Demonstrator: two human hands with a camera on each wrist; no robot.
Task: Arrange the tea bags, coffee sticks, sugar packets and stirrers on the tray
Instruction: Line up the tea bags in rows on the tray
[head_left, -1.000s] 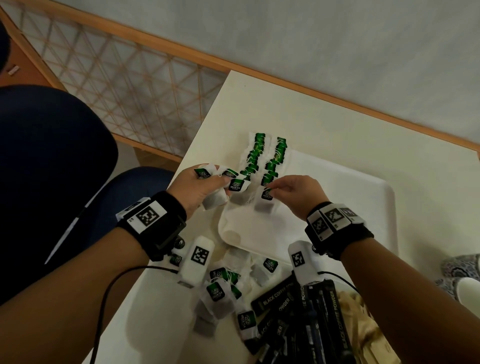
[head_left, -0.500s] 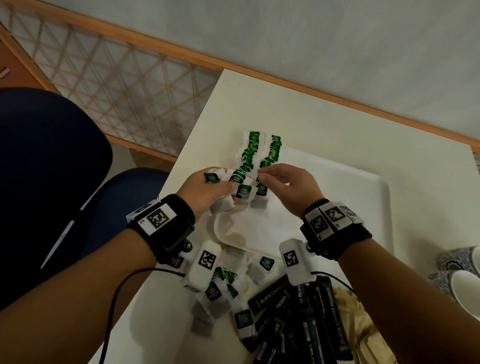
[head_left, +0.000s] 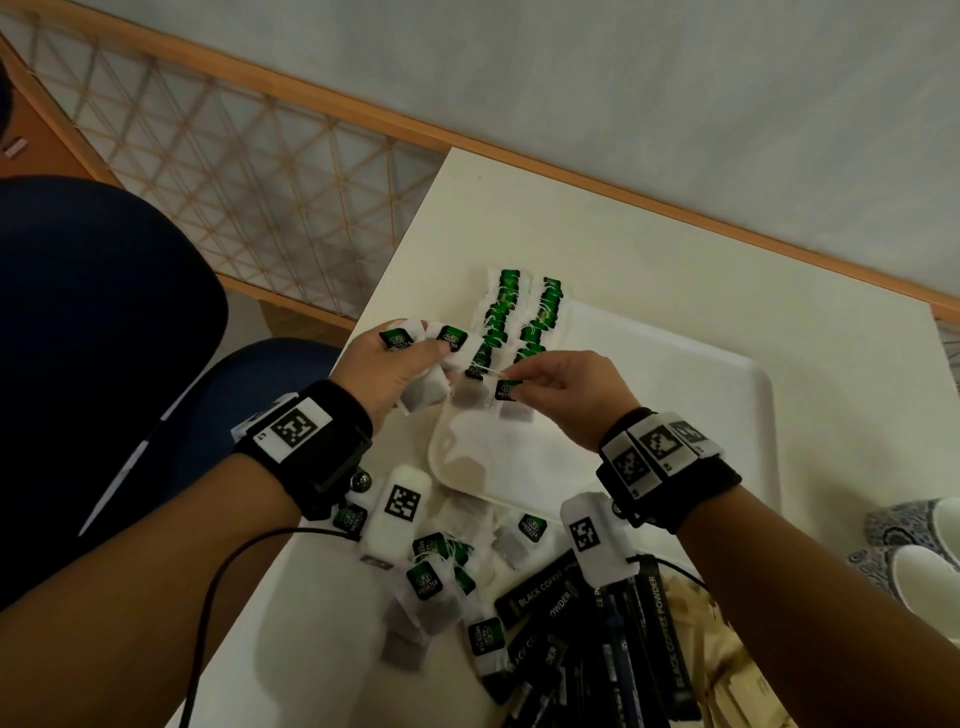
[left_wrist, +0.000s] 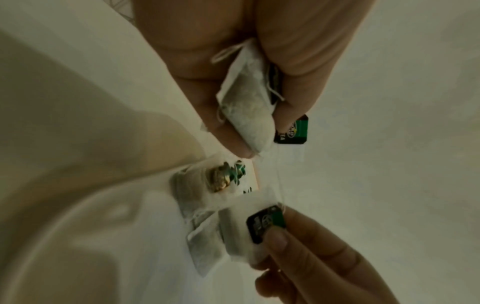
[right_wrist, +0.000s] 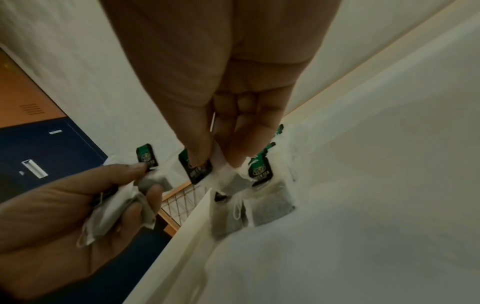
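Observation:
Two rows of tea bags (head_left: 522, 317) with green tags lie along the left side of the white tray (head_left: 727, 395). My left hand (head_left: 395, 369) grips a bunch of tea bags (left_wrist: 249, 111) (right_wrist: 114, 214) over the tray's left edge. My right hand (head_left: 550, 384) pinches one tea bag (head_left: 509, 389) (left_wrist: 265, 224) (right_wrist: 197, 168) by its top and green tag, just above the near end of the rows. Loose tea bags (head_left: 431, 582), black coffee sticks (head_left: 587, 639) and brown packets (head_left: 727, 665) lie piled on the table (head_left: 597, 244) near me.
A patterned cup (head_left: 914, 551) stands at the table's right edge. A dark blue chair (head_left: 104, 332) sits left of the table, and a lattice screen (head_left: 218, 171) with a wooden frame runs behind it. The tray's right half is bare.
My right hand has drawn a single tea bag away from the bunch in my left hand and moved it slightly right, above the near end of the rows.

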